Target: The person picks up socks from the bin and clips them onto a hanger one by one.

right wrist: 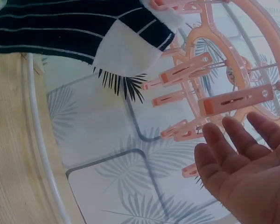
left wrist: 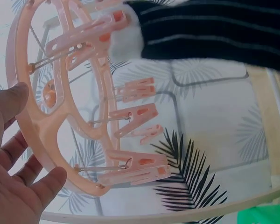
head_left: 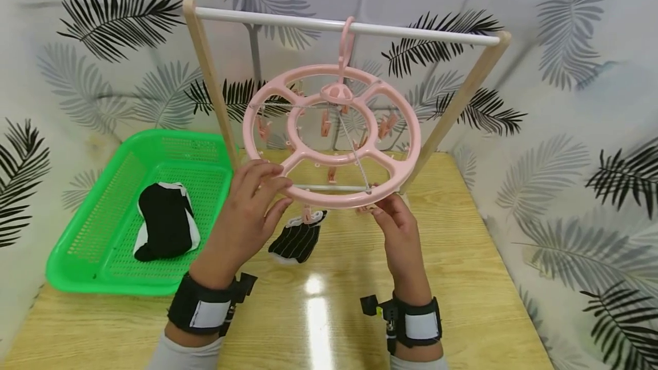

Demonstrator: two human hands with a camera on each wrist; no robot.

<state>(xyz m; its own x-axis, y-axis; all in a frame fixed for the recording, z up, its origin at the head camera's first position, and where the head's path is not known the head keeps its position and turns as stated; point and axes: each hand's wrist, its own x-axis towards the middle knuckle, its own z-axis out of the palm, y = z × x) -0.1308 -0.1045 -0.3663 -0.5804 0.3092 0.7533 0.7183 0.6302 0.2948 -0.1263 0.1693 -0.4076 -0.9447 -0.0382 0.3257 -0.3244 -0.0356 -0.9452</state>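
A pink round clip hanger (head_left: 334,156) hangs by its hook from a white rod, its ring tilted toward me. My left hand (head_left: 252,204) touches the ring's front left rim, fingers spread along it in the left wrist view. Under the front right rim is my right hand (head_left: 401,233), its fingertips close beside a pink clothespin (right wrist: 238,99) in the right wrist view. A black sock (head_left: 295,241) with thin white stripes and white patches hangs from another clothespin (head_left: 307,214) at the front, between the hands.
The white rod (head_left: 288,20) spans two wooden posts (head_left: 465,93) of a stand on the wooden table (head_left: 452,278). To the left, a green basket (head_left: 77,250) holds black-and-white folded fabric (head_left: 165,221). A leaf-patterned wall (head_left: 570,130) rises behind.
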